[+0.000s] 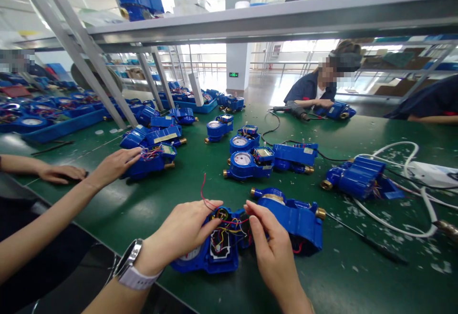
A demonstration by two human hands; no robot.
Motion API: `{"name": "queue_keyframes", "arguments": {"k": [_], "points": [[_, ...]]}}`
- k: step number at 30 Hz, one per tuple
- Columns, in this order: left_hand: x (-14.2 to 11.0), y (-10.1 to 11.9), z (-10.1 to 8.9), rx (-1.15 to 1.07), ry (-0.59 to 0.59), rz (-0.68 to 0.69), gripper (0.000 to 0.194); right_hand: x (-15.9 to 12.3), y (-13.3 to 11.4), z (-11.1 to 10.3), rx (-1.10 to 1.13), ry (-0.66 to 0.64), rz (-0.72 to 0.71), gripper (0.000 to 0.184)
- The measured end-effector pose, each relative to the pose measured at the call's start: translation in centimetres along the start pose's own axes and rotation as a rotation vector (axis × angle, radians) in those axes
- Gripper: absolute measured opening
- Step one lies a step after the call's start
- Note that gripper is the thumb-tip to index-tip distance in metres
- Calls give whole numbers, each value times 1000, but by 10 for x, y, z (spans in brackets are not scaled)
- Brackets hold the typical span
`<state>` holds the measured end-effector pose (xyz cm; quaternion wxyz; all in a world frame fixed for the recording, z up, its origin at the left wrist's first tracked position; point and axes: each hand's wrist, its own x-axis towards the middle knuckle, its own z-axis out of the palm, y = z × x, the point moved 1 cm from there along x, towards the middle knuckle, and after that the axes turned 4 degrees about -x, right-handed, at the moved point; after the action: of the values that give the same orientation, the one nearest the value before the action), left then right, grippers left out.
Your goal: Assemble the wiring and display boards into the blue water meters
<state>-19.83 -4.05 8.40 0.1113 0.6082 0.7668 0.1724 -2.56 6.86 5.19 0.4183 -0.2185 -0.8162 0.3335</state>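
Observation:
An opened blue water meter (211, 252) lies on the green bench right in front of me, its wiring (229, 228) of red, yellow and black strands exposed. My left hand (186, 230), with a watch on the wrist, rests on the meter body and pinches the wires, a red strand curling up from it. My right hand (268, 242) pinches the wires from the other side. The meter's blue cover half (293, 216) with brass ends lies just behind my right hand.
Several more blue meters (246, 159) sit across the green bench (358, 266). A co-worker's hand (114, 163) at left reaches a meter (153, 159). White cable (408, 194) and a thin black tool (368, 242) lie at right. Another person sits opposite holding a power screwdriver (293, 109).

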Motion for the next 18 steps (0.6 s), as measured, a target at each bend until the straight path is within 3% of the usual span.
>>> {"name": "queue_keyframes", "arguments": {"k": [5,8,10,14,18], "points": [[7,5,2,-24,-5,109,54,-20,-13,-2,-62,-92,-113,29],[12,5,5,-14,12,140,40,-28,-21,-13,-91,-107,-187,32],[14,3,7,-50,53,165,32,-32,-17,-32,-144,-50,-212,32],[15,0,7,-173,90,203,33,-36,32,-94,-553,144,-58,27],[15,-2,1,-306,56,160,33,-41,111,-162,-803,139,233,49]]}}
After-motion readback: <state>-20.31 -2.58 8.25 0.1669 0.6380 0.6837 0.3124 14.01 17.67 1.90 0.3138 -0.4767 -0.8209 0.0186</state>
